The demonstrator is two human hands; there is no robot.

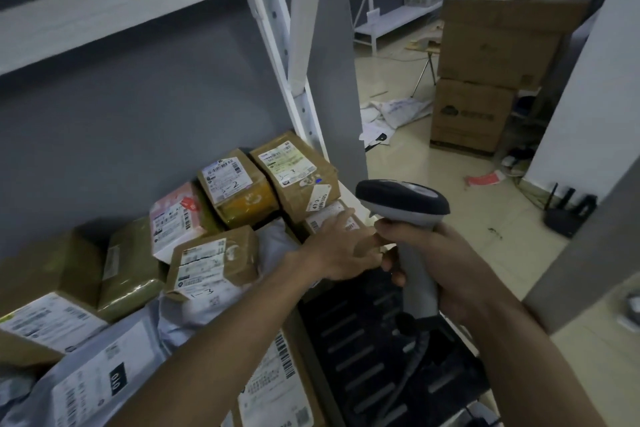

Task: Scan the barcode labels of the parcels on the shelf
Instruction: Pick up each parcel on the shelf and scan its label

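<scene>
1. Progress: can't tell which labels are done. Parcels crowd the shelf, many w/ barcode labels facing up, some hand-marked "3-2", "1-3". Judging by that, scanning is mid-run w/ plenty left.
2. Small parcel at the shelf's right end, under the taped brown box, looks like the current target.
3. Left hand reaches fwd, fingers extended, relaxed, tips resting on that small parcel's label; grips nothing.
4. Right hand clenched round the handle of the scanner, held upright, head tipped toward the parcels, just beside the left hand.
</scene>
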